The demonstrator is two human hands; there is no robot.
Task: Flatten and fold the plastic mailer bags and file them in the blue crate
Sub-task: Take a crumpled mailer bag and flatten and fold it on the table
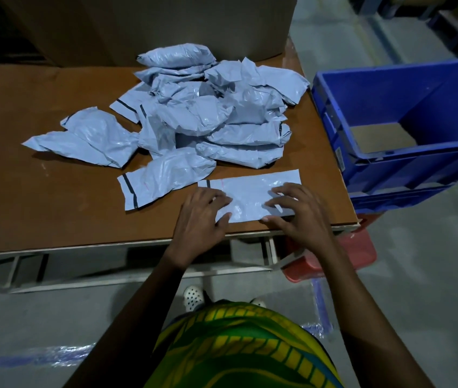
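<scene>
Left grip [202, 217], right grip [300, 217] on mailer [250, 196]

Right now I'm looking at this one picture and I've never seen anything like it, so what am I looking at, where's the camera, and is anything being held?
There is no machine here. A person works with bare hands, and the single camera sits on their head, looking forward and down. On the brown table lies a pile of crumpled grey-blue mailer bags. Nearer the front edge, one flattened bag lies under the left hand and the right hand. Both press on it with spread fingers, and nothing is lifted or gripped. The blue crate stands beside the table, on the person's right.
</scene>
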